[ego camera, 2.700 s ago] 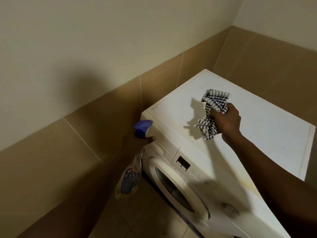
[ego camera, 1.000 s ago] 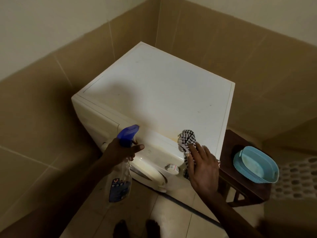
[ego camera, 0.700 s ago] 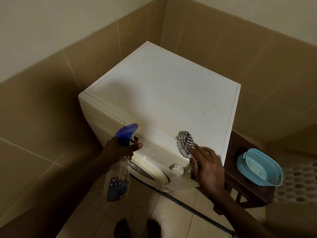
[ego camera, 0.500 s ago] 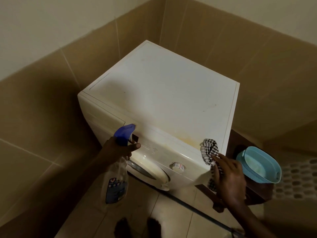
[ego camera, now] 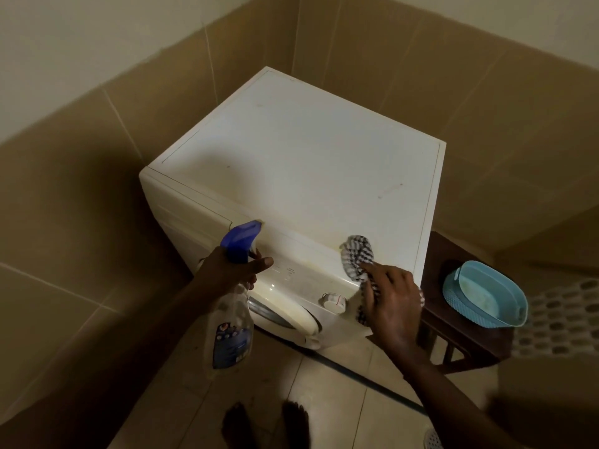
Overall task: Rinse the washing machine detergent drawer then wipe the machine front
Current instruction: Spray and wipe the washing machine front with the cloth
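Both hands are busy at the lower middle of the frame. The right hand (ego camera: pixel 393 304) presses a black-and-white checked cloth (ego camera: pixel 358 256) flat against the control panel at the right end of the washing machine (ego camera: pixel 301 163), fingers spread over the cloth, just right of the round dial (ego camera: pixel 334 301). Half a second ago that hand and cloth were at the machine's right front corner, past the panel's edge; they have since come back toward frame left, so the cloth now bunches over the top front edge near the dial. The left hand (ego camera: pixel 231 270) is clenched around the neck of a spray bottle (ego camera: pixel 231 332) with a blue trigger head (ego camera: pixel 241 239), held where it was before, in front of the panel's left half, nozzle close to the top edge. The bottle hangs in front of the door (ego camera: pixel 285 315).

The detergent drawer front cannot be picked out clearly; the panel's left end lies in shadow.

At the right of the frame, a light blue plastic basin (ego camera: pixel 486 294) sits on a dark wooden stool (ego camera: pixel 460 338) just beside the machine. The basin holds a pale patch at its bottom, though what it is cannot be told. Bare feet (ego camera: pixel 269 426) show on the tiled floor (ego camera: pixel 324 400) at the bottom edge.
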Available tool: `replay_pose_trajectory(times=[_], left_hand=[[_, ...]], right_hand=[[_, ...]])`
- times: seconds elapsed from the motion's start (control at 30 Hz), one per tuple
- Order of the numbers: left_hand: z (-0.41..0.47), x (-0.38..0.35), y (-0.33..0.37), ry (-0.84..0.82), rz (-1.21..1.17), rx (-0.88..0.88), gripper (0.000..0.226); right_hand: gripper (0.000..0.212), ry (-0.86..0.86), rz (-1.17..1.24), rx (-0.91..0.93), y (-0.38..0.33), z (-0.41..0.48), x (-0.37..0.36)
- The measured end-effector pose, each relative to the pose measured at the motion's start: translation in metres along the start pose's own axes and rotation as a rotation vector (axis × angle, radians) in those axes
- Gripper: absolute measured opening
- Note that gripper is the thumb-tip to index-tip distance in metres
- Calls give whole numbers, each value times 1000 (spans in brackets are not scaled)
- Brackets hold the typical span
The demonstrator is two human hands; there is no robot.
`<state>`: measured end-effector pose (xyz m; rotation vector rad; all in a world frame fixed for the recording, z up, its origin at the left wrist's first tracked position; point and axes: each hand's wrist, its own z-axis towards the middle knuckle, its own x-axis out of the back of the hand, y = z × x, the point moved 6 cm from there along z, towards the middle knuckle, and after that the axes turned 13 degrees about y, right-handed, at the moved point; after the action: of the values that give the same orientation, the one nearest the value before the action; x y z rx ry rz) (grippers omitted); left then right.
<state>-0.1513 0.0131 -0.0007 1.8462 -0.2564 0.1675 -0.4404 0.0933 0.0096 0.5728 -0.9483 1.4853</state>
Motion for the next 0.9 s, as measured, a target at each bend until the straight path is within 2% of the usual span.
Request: replay_pose_trajectory(times=[0.17,0.4,0.6,0.7,0.77,0.83,0.9], left_hand=[[-4,29,-10,67,-84,47,37],[-8,20,-16,71,-53,60,18],[-9,21,-12,116,-69,63,19],[-10,30,-11,130,-130,80,27],[-11,32,-13,136,-157,83,33],[-13,31,-19,152,-152,81,27],[-14,27,-26,158,-149,93,21]], right_hand=[[42,-36,-154,-102,25,-8,13],[32,-25,21,22,-33,22,-22],[29,11,107,48,-18,6,-10],[30,28,140,51,-23,7,-10],[37,-5,157,107,-43,18,-20],[52,-39,130,150,-64,30,-32],[52,-46,91,167,-74,37,-37]])
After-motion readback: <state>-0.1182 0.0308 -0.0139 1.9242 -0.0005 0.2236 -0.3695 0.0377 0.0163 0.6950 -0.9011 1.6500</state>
